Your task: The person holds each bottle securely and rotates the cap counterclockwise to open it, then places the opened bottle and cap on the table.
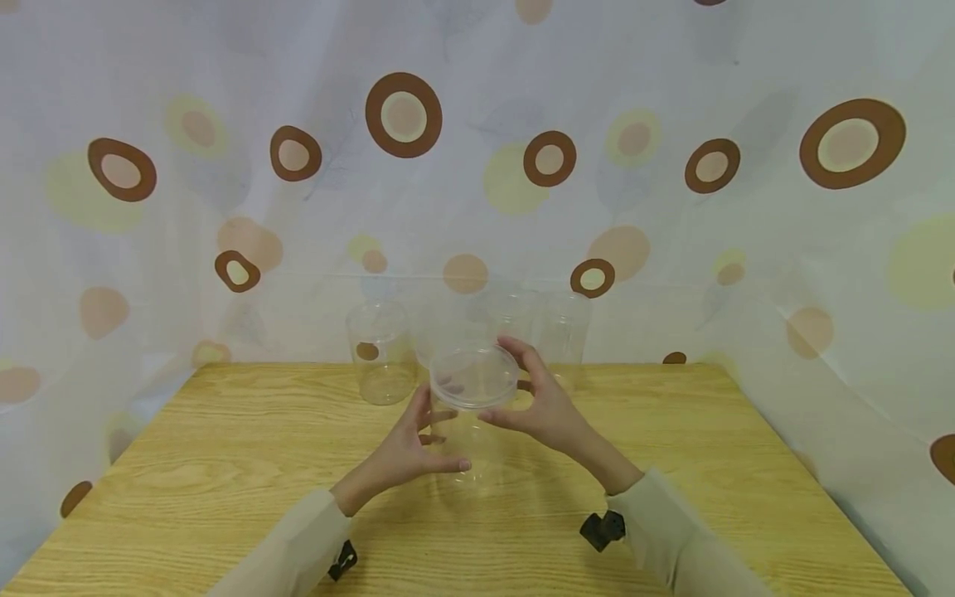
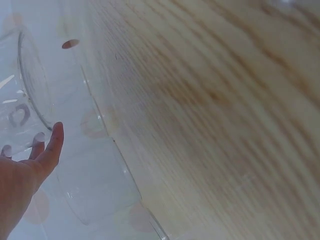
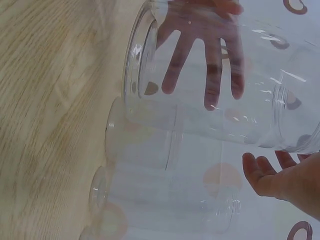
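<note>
A large clear plastic jar (image 1: 473,448) stands upright between my hands, its round top (image 1: 477,375) looking like a clear lid. My left hand (image 1: 399,452) holds the jar's body, thumb in front and the other fingers behind. In the right wrist view, the left fingers (image 3: 212,75) show spread through the clear wall. My right hand (image 1: 552,414) grips the top rim from the right, thumb in front. The left wrist view has the jar's base edge (image 2: 22,70) near the left hand (image 2: 30,170). The base appears raised off the table.
Behind the held jar stand several more clear jars, one at the left (image 1: 382,356) and others at the right (image 1: 564,332). They are near the back edge of the wooden table (image 1: 261,439). A patterned curtain (image 1: 462,207) surrounds the table's back and sides.
</note>
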### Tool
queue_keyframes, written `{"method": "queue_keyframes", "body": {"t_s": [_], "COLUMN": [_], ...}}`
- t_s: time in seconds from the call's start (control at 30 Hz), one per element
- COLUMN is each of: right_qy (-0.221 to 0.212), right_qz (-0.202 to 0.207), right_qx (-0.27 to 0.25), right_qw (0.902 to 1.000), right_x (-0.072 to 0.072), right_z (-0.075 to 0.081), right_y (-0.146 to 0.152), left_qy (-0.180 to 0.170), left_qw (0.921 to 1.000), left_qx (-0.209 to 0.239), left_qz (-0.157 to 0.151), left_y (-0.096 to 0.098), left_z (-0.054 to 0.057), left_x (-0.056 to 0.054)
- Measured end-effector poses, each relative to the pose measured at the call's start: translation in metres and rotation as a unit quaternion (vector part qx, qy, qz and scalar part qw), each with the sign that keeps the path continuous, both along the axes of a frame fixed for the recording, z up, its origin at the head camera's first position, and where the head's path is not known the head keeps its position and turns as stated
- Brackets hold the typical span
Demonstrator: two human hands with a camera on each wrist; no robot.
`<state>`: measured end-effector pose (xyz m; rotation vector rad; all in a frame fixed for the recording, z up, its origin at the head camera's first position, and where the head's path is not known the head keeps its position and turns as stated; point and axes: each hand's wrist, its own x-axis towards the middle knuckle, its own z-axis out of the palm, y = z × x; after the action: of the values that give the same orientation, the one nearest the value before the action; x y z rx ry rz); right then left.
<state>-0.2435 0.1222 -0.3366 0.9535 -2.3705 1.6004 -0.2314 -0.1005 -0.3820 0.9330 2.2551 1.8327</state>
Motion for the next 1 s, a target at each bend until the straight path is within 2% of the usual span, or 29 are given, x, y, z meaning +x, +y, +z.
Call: {"method": "queue_keyframes", "body": {"t_s": [0.1, 0.13, 0.2, 0.3, 0.37, 0.4, 0.53, 0.63, 0.8, 0.9, 1.0], "right_qy": [-0.004, -0.005, -0.013, -0.036, -0.053, -0.062, -0.083, -0.09, -0.095, -0.074, -0.029], "right_qz": [-0.003, 0.001, 0.02, 0.077, 0.123, 0.146, 0.22, 0.253, 0.26, 0.24, 0.193], "right_qx": [0.002, 0.002, 0.004, 0.003, 0.0, -0.004, -0.018, -0.022, -0.018, -0.02, -0.037], "right_qw": [1.0, 1.0, 0.9997, 0.9964, 0.9909, 0.9873, 0.9717, 0.9631, 0.9609, 0.9678, 0.9801], "right_x": [0.0, -0.001, -0.004, -0.011, -0.016, -0.019, -0.029, -0.032, -0.033, -0.031, -0.027], "right_z": [0.0, 0.0, 0.001, 0.004, 0.006, 0.007, 0.01, 0.011, 0.012, 0.011, 0.009], "right_y": [-0.001, -0.001, 0.001, 0.007, 0.011, 0.012, 0.017, 0.018, 0.019, 0.019, 0.017], "left_qy": [0.0, 0.0, -0.005, -0.009, -0.014, -0.013, -0.013, -0.009, -0.001, 0.001, 0.002], "left_qw": [1.0, 1.0, 1.0, 0.9998, 0.9995, 0.9993, 0.9986, 0.9983, 0.9987, 0.9991, 0.9996], "left_qx": [-0.001, -0.002, -0.002, 0.003, 0.007, 0.009, 0.017, 0.019, 0.011, 0.009, 0.009], "left_qz": [0.001, 0.0, -0.005, -0.019, -0.028, -0.033, -0.049, -0.054, -0.049, -0.042, -0.028], "left_y": [0.0, 0.0, -0.001, -0.002, -0.001, -0.002, -0.003, -0.003, -0.005, -0.005, -0.004], "left_z": [-0.004, -0.007, -0.007, -0.005, 0.001, 0.001, -0.005, -0.012, -0.021, -0.022, -0.02], "left_x": [-0.003, -0.006, -0.006, -0.004, 0.0, 0.0, -0.004, -0.01, -0.016, -0.017, -0.016]}}
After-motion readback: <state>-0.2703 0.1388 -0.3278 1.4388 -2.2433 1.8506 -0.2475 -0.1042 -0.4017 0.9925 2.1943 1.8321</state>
